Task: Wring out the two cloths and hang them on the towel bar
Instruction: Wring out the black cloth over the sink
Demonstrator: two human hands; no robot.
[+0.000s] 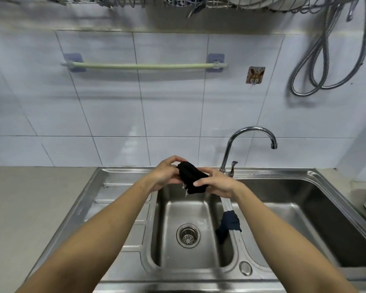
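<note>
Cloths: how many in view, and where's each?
2. A black cloth is gripped between the left hand and right hand above the small sink basin. A dark blue cloth is draped over the divider between the basins. None on the towel bar.

Black cloth (191, 179), navy cloth (229, 224), pale-green towel bar (144, 66).

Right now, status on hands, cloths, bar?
Left hand and right hand grip black cloth over sink. Second cloth draped on divider. Towel bar bare, unobstructed.
</note>
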